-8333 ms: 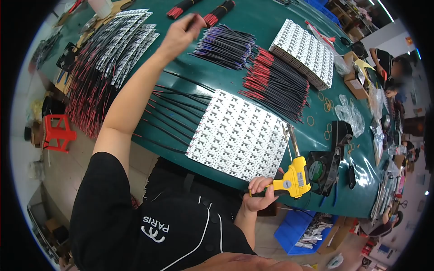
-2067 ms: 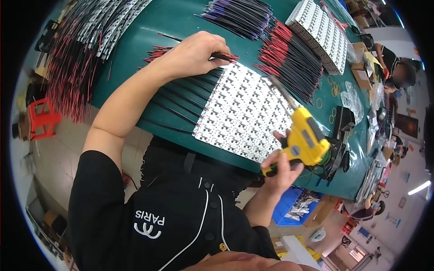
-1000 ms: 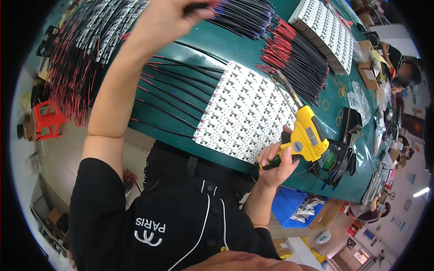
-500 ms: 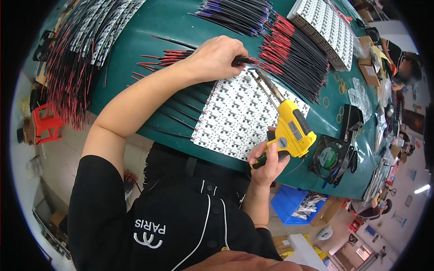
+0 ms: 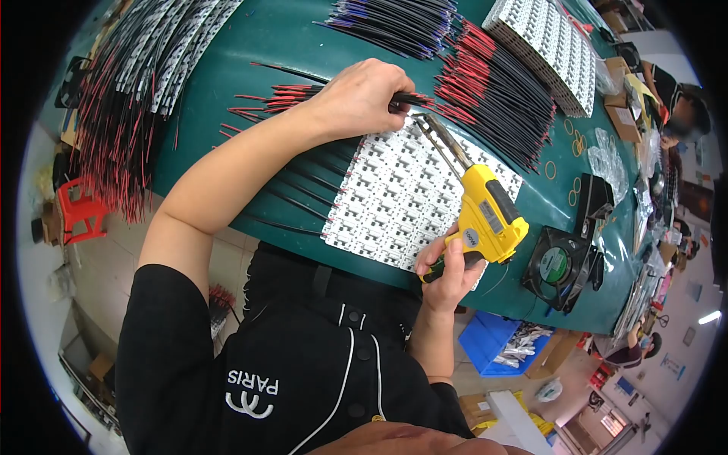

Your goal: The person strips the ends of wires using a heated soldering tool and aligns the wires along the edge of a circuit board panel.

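Note:
My left hand (image 5: 368, 97) reaches over the far edge of the white circuit board panel (image 5: 394, 201). Its fingers are pinched on a bunch of thin black wires with red ends (image 5: 413, 99). My right hand (image 5: 449, 274) is wrapped around the handle of a yellow soldering gun (image 5: 489, 216). The gun's metal tip points up and left, close to my left fingertips at the panel's top; whether it touches is too small to tell. Several black wires (image 5: 303, 193) stick out from the panel's left edge. More red-ended wires (image 5: 284, 97) lie under my left forearm.
Bundles of red-and-black wires (image 5: 493, 95) and blue-tipped wires (image 5: 394, 26) lie at the back. A stack of panels (image 5: 546, 49) stands back right. Wired strips (image 5: 167, 53) hang at left. A black fan (image 5: 557, 265) and rubber bands (image 5: 550, 170) are right; a blue bin (image 5: 481, 345) sits below.
The soldering gun has shifted slightly left, its tip closer to my left fingertips. My left hand stays in nearly the same place, pinched on the wires.

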### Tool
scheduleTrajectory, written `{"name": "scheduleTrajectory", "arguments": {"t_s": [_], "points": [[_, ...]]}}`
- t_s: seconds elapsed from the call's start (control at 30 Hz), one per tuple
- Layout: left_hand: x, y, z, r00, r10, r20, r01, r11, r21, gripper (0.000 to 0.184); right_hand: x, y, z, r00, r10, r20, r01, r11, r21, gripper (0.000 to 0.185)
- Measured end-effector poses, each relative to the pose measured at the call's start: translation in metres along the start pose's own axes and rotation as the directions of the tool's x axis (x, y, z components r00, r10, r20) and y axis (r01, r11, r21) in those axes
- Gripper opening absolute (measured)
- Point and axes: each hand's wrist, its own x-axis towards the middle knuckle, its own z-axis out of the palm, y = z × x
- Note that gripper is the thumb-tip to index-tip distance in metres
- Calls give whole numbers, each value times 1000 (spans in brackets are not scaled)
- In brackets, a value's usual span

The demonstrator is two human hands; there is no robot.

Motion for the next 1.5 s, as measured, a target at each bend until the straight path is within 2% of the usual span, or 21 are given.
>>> {"name": "scheduleTrajectory", "arguments": {"t_s": [0.1, 0.2, 0.3, 0.5, 0.7, 1.07, 1.37, 1.5], "points": [[-1, -1, 2, 1000, 2, -19, -2, 1000, 1, 20, 1, 1, 1, 1000, 6, 9, -6, 999, 40, 14], [-1, 0, 2, 1000, -4, -25, 5, 1000, 8, 20, 1, -1, 4, 1000, -7, -17, 7, 1000, 28, 16], [-1, -1, 5, 999, 9, -47, -9, 1000, -3, 20, 0, -3, 10, 997, 1, -71, -5, 998, -59, 23], [-1, -1, 4, 999, 9, -40, -9, 1000, 5, 21, 0, 0, 5, 1000, -19, -8, 19, 996, -87, 32], [0, -1, 4, 999, 10, -35, -9, 1000, 9, 22, -3, 0, 7, 996, -42, -74, 42, 999, -5, 40], [0, -2, 1, 998, 48, -42, -48, 999, -2, 24, -5, -1, 4, 999, -41, -30, 40, 999, -27, 27], [6, -10, -8, 992, 85, 88, -74, 990, -122, 19, -5, 2, 2, 999, -30, -31, 29, 999, -14, 26], [9, -16, -9, 983, 146, 111, -137, 987, -87, 17, -4, 1, 4, 999, -33, -28, 32, 999, -27, 27]]}}
